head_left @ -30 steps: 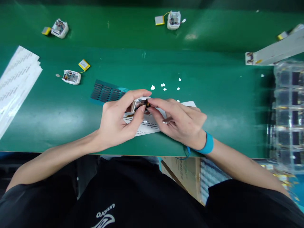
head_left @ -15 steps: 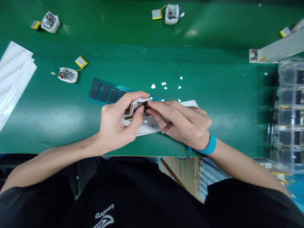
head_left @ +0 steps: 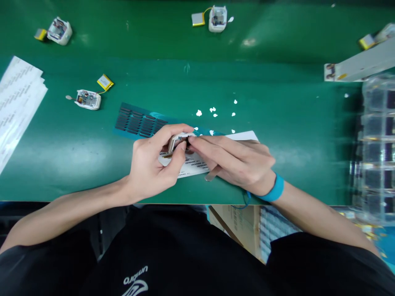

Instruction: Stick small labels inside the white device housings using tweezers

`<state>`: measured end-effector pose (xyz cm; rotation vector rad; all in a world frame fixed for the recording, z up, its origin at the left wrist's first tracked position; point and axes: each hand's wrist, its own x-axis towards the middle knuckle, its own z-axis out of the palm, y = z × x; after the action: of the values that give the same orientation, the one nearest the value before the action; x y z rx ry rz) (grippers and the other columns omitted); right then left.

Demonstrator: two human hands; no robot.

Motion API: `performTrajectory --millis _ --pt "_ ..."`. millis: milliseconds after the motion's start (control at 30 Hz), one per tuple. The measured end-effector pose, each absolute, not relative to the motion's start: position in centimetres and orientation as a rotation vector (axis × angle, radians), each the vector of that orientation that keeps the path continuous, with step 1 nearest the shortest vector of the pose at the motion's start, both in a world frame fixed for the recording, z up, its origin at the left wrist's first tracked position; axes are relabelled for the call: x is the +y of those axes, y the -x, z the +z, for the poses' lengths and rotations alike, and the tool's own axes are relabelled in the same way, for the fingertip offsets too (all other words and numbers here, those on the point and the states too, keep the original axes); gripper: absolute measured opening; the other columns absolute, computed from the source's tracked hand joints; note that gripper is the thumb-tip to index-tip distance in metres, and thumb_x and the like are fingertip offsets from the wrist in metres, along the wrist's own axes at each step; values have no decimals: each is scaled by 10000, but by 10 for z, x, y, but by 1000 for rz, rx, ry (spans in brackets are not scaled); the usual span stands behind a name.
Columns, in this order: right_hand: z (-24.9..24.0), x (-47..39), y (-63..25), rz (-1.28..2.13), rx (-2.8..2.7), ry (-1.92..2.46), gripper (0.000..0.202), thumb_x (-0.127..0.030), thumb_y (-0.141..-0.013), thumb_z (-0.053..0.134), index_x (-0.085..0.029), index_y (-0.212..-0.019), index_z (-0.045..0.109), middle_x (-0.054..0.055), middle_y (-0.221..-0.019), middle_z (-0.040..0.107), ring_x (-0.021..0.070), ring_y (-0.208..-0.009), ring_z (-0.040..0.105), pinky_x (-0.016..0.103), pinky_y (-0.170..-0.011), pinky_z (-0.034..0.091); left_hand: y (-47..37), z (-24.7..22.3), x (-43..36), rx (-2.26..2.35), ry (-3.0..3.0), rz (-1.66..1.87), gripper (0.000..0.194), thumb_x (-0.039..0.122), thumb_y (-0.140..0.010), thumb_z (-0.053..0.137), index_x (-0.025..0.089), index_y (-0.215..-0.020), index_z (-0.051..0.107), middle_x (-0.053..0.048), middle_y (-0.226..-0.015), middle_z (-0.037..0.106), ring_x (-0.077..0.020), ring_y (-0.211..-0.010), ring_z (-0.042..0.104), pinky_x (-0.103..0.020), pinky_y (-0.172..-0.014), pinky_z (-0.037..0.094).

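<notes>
Between thumb and fingers, my left hand grips a white-rimmed device housing with dark parts inside. My right hand has its fingertips pinched at the housing's right end; what they pinch there is too small and hidden to name. A thin metallic tool tip sticks out below the right palm. Under both hands lies a printed white sheet, partly covered. A teal sheet with rows of dark strips is just beyond my left hand.
Open housings with yellow-edged batteries lie at the left, far left and far centre. Small white stickers dot the middle. Paper sheets are at left; a white bar and clear trays stand at right.
My right fingers have shifted slightly down and left at the housing. The tool tip now shows below the right palm. The far housings appear slightly farther left in view.
</notes>
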<state>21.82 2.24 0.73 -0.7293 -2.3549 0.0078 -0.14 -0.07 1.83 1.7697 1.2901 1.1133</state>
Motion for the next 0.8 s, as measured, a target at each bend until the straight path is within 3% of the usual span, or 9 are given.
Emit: performTrajectory --millis 100,233,433,633,800 --pt "8 23 -218 93 -2321 771 189 -142 -1083 674 -190 -1251 744 32 -1132 874 136 -873 844 211 -702 678 3 18 3 1263 -1689 1114 154 168 -1013 656 200 -1138 738 -2 -915 798 -98 -641 682 -211 -598 565" --pt "6 27 -213 170 -2218 865 252 -84 -1023 720 -266 -1193 756 -19 -1041 869 116 -783 816 206 -587 623 6 16 10 1200 -1516 1048 96 249 -1021 711 203 -1103 730 -32 -922 804 -145 -677 756 -234 -556 605" --pt "6 34 -209 294 -2063 853 125 -124 -1029 718 -238 -1080 728 13 -985 842 143 -829 799 267 -693 649 5 17 10 1058 -1326 943 47 226 -1007 724 212 -1051 715 -12 -847 799 -191 -638 814 -261 -542 668" --pt "0 31 -218 87 -2318 933 248 -133 -1047 644 -287 -1180 786 5 -1066 868 146 -825 812 247 -492 496 8 19 13 1039 -1286 890 116 303 -1003 771 209 -1052 723 -11 -857 800 -204 -632 824 -267 -523 688" --pt "-1 31 -219 -114 -2327 878 234 -173 -1052 671 -287 -1231 770 -11 -1059 873 129 -758 799 246 -485 513 10 18 14 1055 -1307 878 186 385 -1031 766 202 -1042 740 -18 -852 789 -203 -646 828 -229 -472 646"
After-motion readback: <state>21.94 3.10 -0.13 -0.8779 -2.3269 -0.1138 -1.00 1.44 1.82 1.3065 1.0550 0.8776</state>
